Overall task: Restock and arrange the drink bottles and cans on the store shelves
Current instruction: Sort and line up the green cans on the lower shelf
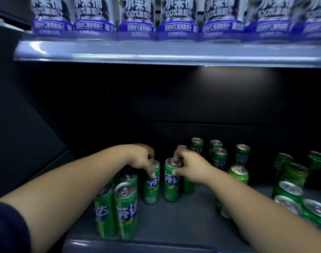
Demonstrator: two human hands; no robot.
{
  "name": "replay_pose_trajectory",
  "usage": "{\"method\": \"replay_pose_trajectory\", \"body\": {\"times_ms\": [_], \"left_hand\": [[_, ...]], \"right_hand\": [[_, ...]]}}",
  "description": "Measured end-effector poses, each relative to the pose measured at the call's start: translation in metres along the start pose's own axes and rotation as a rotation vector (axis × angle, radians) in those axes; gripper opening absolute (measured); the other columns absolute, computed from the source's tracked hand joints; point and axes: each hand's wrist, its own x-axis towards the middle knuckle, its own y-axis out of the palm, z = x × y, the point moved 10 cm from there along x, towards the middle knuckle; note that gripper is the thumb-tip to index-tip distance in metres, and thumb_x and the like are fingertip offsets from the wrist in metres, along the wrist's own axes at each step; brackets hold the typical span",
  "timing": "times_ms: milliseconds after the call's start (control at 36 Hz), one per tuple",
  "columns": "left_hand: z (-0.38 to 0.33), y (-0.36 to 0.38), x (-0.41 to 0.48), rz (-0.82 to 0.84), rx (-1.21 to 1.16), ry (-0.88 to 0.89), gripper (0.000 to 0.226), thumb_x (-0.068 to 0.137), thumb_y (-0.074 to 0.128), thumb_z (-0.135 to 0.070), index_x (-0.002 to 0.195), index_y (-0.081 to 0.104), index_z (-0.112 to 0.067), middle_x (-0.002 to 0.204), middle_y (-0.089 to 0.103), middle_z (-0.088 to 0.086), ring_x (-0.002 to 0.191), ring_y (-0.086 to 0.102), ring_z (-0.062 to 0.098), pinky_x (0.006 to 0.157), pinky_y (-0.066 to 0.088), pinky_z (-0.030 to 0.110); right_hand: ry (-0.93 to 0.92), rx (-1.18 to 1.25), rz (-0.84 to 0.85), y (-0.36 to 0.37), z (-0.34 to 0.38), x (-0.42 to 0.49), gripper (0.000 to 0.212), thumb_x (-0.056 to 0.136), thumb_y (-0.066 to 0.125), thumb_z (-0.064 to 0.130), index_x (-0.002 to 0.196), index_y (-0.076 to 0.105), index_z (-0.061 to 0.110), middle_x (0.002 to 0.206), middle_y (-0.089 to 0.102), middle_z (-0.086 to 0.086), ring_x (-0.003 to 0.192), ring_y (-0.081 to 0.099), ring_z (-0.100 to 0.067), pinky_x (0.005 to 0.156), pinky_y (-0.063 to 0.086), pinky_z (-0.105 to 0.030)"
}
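I am in a shop. Lots of the same green cans (126, 210) stand on my low shelf (183, 220), under a row of purple juice bottles (137, 19).

Your cans (126, 210) are green with silver tops and a blue patch with white letters, on a dark grey lower shelf (188, 221). The bottles (136, 19) on the pale grey upper shelf (156, 53) are white and purple. Your sleeve (8, 229) is dark blue.

The slim green metal cans (151, 190) I grip have glossy printed sides and bright silvery lids. The grey shelf floor (183, 221) looks matt and smooth. Above, purple-and-white bottles (137, 17) wear shiny plastic wraps. My dark blue sleeve (8, 229) is matt cloth.
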Motion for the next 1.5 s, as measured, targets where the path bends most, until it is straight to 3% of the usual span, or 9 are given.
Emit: {"method": "replay_pose_trajectory", "body": {"times_ms": [139,250,417,611,778,944,1194,1361,1500], "left_hand": [[-0.002,0.006,-0.011,-0.034,-0.059,-0.016,0.058,0.066,0.082,-0.053,0.117,0.064,-0.032,0.112,0.062,-0.009,0.100,0.060,0.016,0.087,0.052,0.032],[-0.005,0.010,-0.023,-0.024,-0.099,-0.028,0.053,0.064,0.086,-0.048,0.112,0.069,-0.031,0.097,0.064,-0.012,0.092,0.062,0.014,0.087,0.055,0.035],[-0.016,0.016,-0.042,-0.001,-0.109,0.007,0.048,0.070,0.085,-0.038,0.114,0.068,-0.031,0.095,0.064,-0.013,0.087,0.061,0.009,0.082,0.053,0.030],[-0.009,0.018,-0.049,-0.013,-0.339,0.006,0.026,0.087,0.070,-0.034,0.113,0.072,-0.030,0.114,0.071,-0.004,0.109,0.064,0.016,0.103,0.046,0.036],[-0.003,0.014,-0.040,-0.113,-0.330,0.013,0.014,0.098,0.059,-0.031,0.100,0.072,-0.027,0.102,0.073,-0.005,0.100,0.066,0.015,0.094,0.051,0.033],[-0.007,0.017,-0.026,-0.135,-0.304,0.090,0.014,0.098,0.058,-0.023,0.092,0.071,-0.025,0.088,0.070,-0.009,0.084,0.062,0.009,0.073,0.046,0.023],[0.001,0.016,-0.025,-0.089,-0.247,0.173,0.015,0.098,0.059,-0.023,0.087,0.068,-0.027,0.085,0.069,-0.009,0.080,0.060,0.008,0.079,0.049,0.027],[-0.004,0.017,-0.021,-0.060,-0.173,0.209,0.014,0.100,0.055,-0.023,0.094,0.067,-0.026,0.092,0.068,-0.007,0.085,0.059,0.011,0.078,0.046,0.027],[-0.016,0.018,-0.019,-0.032,-0.138,0.252,0.015,0.102,0.053,-0.021,0.102,0.067,-0.021,0.094,0.065,-0.004,0.086,0.056,0.012,0.074,0.040,0.025]], "right_hand": [[-0.038,0.040,0.044,0.004,0.017,-0.034,0.042,0.073,0.085,0.032,0.093,0.048,0.031,0.099,0.065,0.006,0.083,0.063,-0.018,0.074,0.055,-0.044],[-0.082,0.081,0.057,0.012,0.030,-0.058,0.043,0.072,0.086,0.034,0.092,0.047,0.033,0.099,0.066,0.004,0.083,0.063,-0.020,0.074,0.056,-0.047],[-0.127,0.156,0.047,0.023,0.052,-0.082,0.041,0.073,0.086,0.030,0.089,0.049,0.031,0.090,0.064,0.001,0.069,0.052,-0.013,0.069,0.052,-0.042],[-0.169,0.142,-0.020,0.030,0.070,-0.094,0.033,0.077,0.084,0.031,0.094,0.056,0.032,0.103,0.062,0.007,0.091,0.059,-0.012,0.082,0.050,-0.032],[-0.086,0.207,-0.081,0.033,0.056,-0.100,0.032,0.077,0.085,0.030,0.092,0.057,0.031,0.092,0.056,0.015,0.082,0.049,0.001,0.070,0.038,-0.019],[-0.060,0.288,-0.164,0.041,0.060,-0.100,0.035,0.072,0.087,0.026,0.076,0.053,0.033,0.100,0.065,0.007,0.096,0.061,-0.011,0.089,0.051,-0.035],[-0.071,0.322,-0.244,0.048,0.084,-0.102,0.038,0.069,0.089,0.021,0.072,0.053,0.034,0.100,0.066,0.005,0.097,0.062,-0.012,0.089,0.051,-0.034],[0.012,0.378,-0.256,0.053,0.073,-0.101,0.029,0.060,0.075,0.052,0.076,0.055,0.038,0.101,0.067,0.005,0.099,0.064,-0.019,0.090,0.053,-0.045],[0.025,0.366,-0.250,0.053,0.072,-0.101,0.026,0.064,0.079,0.040,0.077,0.057,0.036,0.103,0.068,0.001,0.099,0.065,-0.019,0.091,0.052,-0.045]]}}
